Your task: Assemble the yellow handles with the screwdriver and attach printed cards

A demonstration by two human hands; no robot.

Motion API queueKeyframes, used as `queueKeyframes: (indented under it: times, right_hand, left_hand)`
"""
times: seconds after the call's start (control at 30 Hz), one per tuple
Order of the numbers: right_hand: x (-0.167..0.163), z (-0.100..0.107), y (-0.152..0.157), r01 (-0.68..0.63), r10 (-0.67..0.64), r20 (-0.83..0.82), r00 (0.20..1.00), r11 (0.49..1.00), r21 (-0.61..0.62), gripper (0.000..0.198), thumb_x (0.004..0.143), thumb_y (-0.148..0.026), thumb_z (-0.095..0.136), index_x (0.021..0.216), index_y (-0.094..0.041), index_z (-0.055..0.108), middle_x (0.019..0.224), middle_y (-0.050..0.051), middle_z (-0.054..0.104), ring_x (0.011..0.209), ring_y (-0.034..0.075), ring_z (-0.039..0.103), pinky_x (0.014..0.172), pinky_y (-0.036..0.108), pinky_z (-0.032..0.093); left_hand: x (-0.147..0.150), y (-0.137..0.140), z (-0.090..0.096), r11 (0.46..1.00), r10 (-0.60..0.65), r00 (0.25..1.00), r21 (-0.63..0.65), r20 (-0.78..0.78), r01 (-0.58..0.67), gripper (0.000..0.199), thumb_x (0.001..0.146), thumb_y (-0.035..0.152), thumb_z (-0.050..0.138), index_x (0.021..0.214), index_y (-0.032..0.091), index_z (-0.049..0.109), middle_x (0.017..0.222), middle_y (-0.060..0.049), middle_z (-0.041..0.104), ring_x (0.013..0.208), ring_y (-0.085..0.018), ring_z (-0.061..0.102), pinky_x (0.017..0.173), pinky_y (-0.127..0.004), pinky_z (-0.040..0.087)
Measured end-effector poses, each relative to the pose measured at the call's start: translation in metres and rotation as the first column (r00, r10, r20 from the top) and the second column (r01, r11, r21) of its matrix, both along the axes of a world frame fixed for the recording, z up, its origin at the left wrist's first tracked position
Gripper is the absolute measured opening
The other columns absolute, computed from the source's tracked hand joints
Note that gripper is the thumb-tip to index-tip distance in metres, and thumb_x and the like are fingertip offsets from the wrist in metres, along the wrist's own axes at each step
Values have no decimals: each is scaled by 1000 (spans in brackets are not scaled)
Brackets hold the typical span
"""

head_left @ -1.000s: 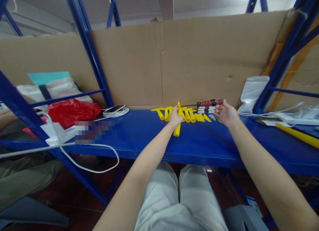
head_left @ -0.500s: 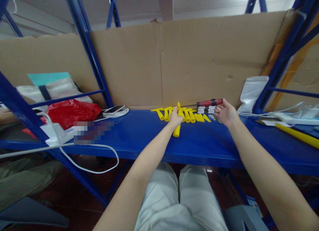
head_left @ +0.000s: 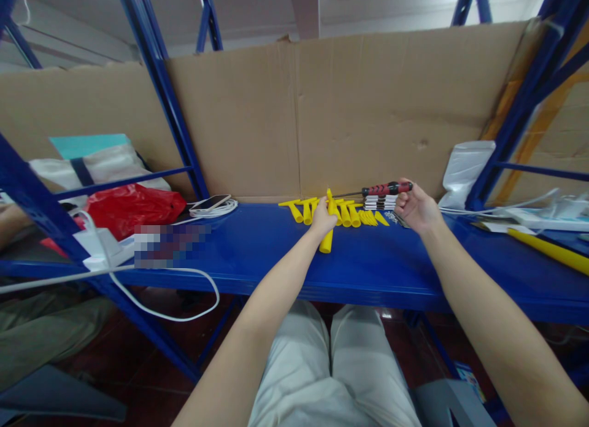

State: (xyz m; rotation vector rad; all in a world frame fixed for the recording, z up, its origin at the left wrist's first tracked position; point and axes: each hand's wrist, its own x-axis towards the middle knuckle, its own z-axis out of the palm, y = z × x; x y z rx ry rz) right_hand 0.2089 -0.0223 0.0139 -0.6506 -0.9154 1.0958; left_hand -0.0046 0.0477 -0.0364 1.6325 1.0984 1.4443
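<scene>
My left hand (head_left: pixel 324 216) is closed around a yellow plastic part with a round tube-like handle (head_left: pixel 326 242), held upright over the blue shelf. My right hand (head_left: pixel 418 210) grips the end of a screwdriver (head_left: pixel 385 189) with a red and black handle. Its shaft lies almost level and points left, reaching the upper end of the yellow part; the exact contact is too small to make out. Behind and beside my left hand lie several similar yellow parts (head_left: pixel 350 215). Small flat yellow pieces (head_left: pixel 367 218) sit to their right, near a stack of white and black strips (head_left: pixel 380 202).
Cardboard (head_left: pixel 368 108) closes off the back of the blue shelf (head_left: pixel 267 249). On the left are a phone (head_left: pixel 210 202), a white cable, a red plastic bag (head_left: pixel 135 209) and a power adapter (head_left: pixel 99 246). A white pouch (head_left: pixel 467 172) leans at right. Another person's arm (head_left: pixel 13 223) shows at far left.
The screwdriver handle has turned about its axis in my right hand, and those fingers have shifted slightly. My left hand keeps the yellow part in the same place.
</scene>
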Motion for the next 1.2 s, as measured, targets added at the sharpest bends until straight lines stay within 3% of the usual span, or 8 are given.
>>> queueKeyframes:
  times: [0.2,0.43,0.63,0.77,0.97,1.2]
  right_hand:
    - [-1,0,0,20,-20,-33,999,1000,8,24,82,-32,66,69,-21,49,58,-6,53,45,6,45,40,18,38]
    - [5,-4,8,59,-59,-7,998,998,5,26,77,-39,71,74,-22,51,59,-6,52,47,7,48,44,19,43]
    - [9,-5,10,-7,9,25,1000,998,-68,37,84,-43,60,61,-21,43,46,-5,40,42,8,42,41,19,40]
    - [6,-3,6,-19,21,18,1000,998,-56,31,84,-46,60,67,-22,51,44,-6,36,40,8,38,39,19,37]
    - [0,0,0,-13,12,-28,1000,999,-40,22,87,-44,58,80,-23,59,48,-6,42,41,7,39,38,17,37]
    - [5,-4,9,43,-43,-30,999,999,-1,30,88,-40,57,66,-20,51,55,-3,53,43,7,43,38,20,38]
  left_hand:
    - [0,-2,1,1000,-7,1000,0,-1,7,62,62,-8,55,117,20,53,109,-7,65,96,-19,63,84,-28,48]
    - [0,-5,3,1000,-3,1000,-14,30,3,61,61,-8,55,115,21,54,105,-5,66,96,-19,63,84,-28,48]
    - [0,-5,2,1000,-7,1000,2,1,7,60,62,-8,53,114,21,54,102,-4,66,95,-18,63,82,-26,49]
    - [0,-4,2,1000,-27,999,-8,42,28,62,62,-8,55,116,21,54,105,-5,66,95,-18,63,83,-27,48]
    - [0,-5,4,1000,-16,999,-15,37,17,63,61,-9,53,117,20,53,105,-6,66,97,-19,64,83,-27,48]
    - [1,-6,3,1000,-22,999,-17,27,23,62,63,-9,54,118,19,53,109,-7,66,95,-18,65,81,-26,48]
